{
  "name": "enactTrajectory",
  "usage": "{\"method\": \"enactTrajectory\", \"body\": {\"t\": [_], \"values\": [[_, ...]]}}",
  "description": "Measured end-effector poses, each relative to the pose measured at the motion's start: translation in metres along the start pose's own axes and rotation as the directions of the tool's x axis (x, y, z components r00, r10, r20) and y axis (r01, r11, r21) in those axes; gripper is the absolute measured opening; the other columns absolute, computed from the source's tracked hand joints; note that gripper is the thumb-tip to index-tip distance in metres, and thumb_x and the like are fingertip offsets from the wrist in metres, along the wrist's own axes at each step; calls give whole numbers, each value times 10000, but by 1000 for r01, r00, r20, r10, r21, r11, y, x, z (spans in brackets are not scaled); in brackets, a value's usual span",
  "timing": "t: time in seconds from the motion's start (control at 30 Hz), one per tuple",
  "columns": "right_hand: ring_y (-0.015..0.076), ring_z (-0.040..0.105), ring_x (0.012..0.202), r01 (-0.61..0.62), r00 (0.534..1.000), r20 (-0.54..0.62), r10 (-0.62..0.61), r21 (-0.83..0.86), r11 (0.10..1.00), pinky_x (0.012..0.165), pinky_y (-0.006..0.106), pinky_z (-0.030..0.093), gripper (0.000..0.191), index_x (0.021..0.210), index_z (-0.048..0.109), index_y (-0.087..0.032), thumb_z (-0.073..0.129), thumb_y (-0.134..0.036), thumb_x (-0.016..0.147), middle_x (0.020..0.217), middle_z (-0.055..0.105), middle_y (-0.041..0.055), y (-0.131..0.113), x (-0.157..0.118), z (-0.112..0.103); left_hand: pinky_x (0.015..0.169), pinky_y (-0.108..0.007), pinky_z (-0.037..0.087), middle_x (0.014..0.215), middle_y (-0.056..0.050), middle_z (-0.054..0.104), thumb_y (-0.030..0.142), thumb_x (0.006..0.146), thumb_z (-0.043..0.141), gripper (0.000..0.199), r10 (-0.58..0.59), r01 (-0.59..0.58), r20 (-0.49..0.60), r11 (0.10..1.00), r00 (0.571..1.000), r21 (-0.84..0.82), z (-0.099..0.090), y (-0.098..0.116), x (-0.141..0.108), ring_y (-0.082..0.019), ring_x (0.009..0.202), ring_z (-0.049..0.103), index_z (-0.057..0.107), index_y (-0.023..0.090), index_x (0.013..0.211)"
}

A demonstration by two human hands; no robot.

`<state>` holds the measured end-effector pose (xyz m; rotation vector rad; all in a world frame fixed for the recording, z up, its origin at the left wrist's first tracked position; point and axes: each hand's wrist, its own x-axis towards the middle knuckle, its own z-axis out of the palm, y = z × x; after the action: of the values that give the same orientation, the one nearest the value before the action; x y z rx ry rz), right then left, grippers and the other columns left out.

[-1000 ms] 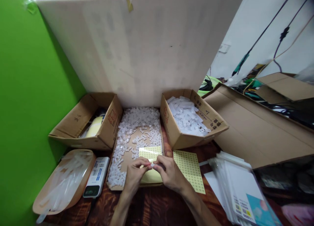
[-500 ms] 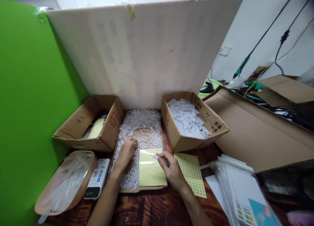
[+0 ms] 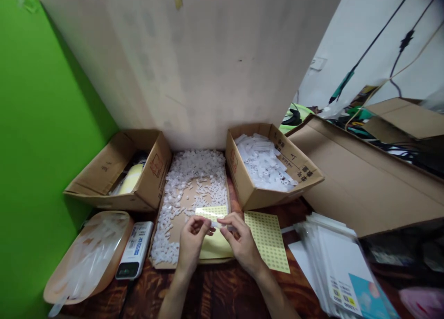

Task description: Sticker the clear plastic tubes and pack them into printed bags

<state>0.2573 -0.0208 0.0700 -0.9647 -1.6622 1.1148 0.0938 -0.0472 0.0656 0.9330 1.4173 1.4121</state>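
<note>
Above a yellow sticker sheet [image 3: 217, 247], my left hand [image 3: 194, 236] and my right hand [image 3: 239, 236] meet, both closed on a small white tube [image 3: 215, 224]. The left fingers pinch its left end and the right fingers its right end. Under the sheet lies a shallow cardboard tray [image 3: 187, 199] strewn with small white plastic pieces [image 3: 194, 164]. A second sticker sheet [image 3: 267, 240] with printed dots lies on the table to the right of my right hand.
Cardboard boxes stand behind left [image 3: 149, 189] and behind right [image 3: 265, 198], the right one full of white tubes. An oval container [image 3: 52, 282] of clear strips and a power bank [image 3: 135, 249] lie left. Stacked white packets [image 3: 333, 259] lie right.
My left hand has come from the loose pieces in the tray to the right and nearer, meeting my right hand at the tube. The view has tilted slightly down.
</note>
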Motion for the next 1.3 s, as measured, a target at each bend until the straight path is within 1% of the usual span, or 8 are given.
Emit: {"method": "enactTrajectory", "body": {"t": [0.17,0.37,0.57,0.73,0.93,1.07,1.17,1.3], "values": [[231,632,967,-25,1000,-11,25,70,997,796,314,506,127,986,757,-212,672,-295,944,984,643,72,-5,-4,-3,633,-275,586,676,-22,721,427,773,820,307,27,-27,16,1000,1000,15,1,6,-6,-186,653,721,661,165,777],[147,542,562,-279,960,37,277,216,936,554,260,419,326,980,700,-179,645,-499,955,666,614,-4,1,-12,-12,994,-367,549,1131,-102,770,383,802,814,300,173,-209,270,972,947,112,-8,16,-9,-246,1083,719,723,200,1020],[198,635,760,-207,978,-8,210,108,972,677,280,473,252,926,702,-181,712,-431,899,825,679,37,-2,-19,-16,517,-263,496,535,-35,641,571,1030,353,613,-99,-65,415,929,904,363,-9,20,-10,-157,461,605,667,164,696],[203,642,771,-169,985,-24,172,95,981,711,293,490,196,913,689,-185,685,-380,925,827,677,38,2,-21,-18,859,-312,556,1205,-108,721,428,886,703,419,116,-270,484,926,868,264,-11,25,-15,-229,1003,708,663,232,1255],[192,616,773,-60,998,34,57,87,994,681,285,491,187,807,632,-200,675,-327,937,821,613,32,1,-21,-14,454,-244,373,434,-16,541,627,1014,310,721,-173,3,356,903,918,430,-9,16,-17,-148,398,523,616,173,545],[195,624,757,-80,997,0,81,55,995,674,290,501,200,820,645,-194,675,-357,934,803,638,39,0,-21,-11,588,-241,447,595,-15,642,486,999,514,457,22,-223,401,858,916,463,-5,23,-16,-163,575,609,664,175,699],[141,561,567,-227,972,-8,233,195,954,520,239,460,296,859,648,-184,720,-470,888,680,609,2,0,-24,-7,720,-263,500,826,-57,716,307,1000,549,203,275,-504,486,743,830,440,-8,26,-15,-191,774,661,686,187,909],[40,217,305,-516,848,183,497,499,696,285,181,210,482,836,559,-205,763,-638,778,491,471,-95,-6,-31,-3,774,-307,538,893,-91,736,205,1019,495,219,403,-740,656,555,638,380,-13,23,-11,-216,845,680,713,211,1040]]}}
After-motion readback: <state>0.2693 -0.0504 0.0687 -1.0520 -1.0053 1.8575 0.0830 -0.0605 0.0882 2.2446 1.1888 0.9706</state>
